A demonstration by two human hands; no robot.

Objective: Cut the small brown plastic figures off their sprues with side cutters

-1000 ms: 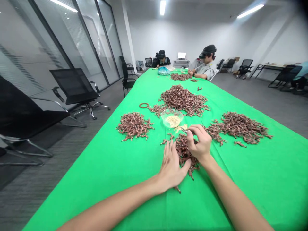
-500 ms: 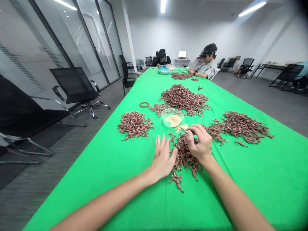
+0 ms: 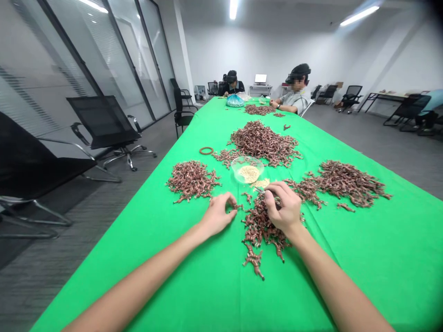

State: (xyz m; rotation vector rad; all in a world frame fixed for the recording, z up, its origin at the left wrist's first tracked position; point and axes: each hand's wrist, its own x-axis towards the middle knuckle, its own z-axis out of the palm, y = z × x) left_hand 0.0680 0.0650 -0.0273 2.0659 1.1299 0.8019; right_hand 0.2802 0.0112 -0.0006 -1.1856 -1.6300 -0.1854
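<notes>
Though details blur, the heaped figurines (image 3: 256, 223) are reddish-brown, perhaps animal-shaped.

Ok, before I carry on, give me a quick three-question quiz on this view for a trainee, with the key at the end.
1. True or false: pale grains lie both inside and outside the clear bowl.
2. Fill in: the wearer's ____ holds a slim metal tool.
3. Which is farthest from the camera?
A) the clear bowl
B) the blue bag
C) the slim metal tool

Key: 1. True; 2. right hand; 3. B
</notes>
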